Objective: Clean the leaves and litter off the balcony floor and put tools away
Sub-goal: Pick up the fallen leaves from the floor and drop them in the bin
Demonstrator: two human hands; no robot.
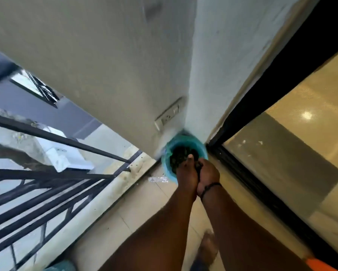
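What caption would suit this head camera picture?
Both hands, left hand and right hand, cupped together over a dark-litter-filled round teal plastic bucket in the balcony corner.

No legible text anywhere.

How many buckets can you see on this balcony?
1 for certain: the teal bucket in the wall corner, beneath both hands, left hand and right hand. A blurred teal shape at the bottom edge may be another; I cannot tell.
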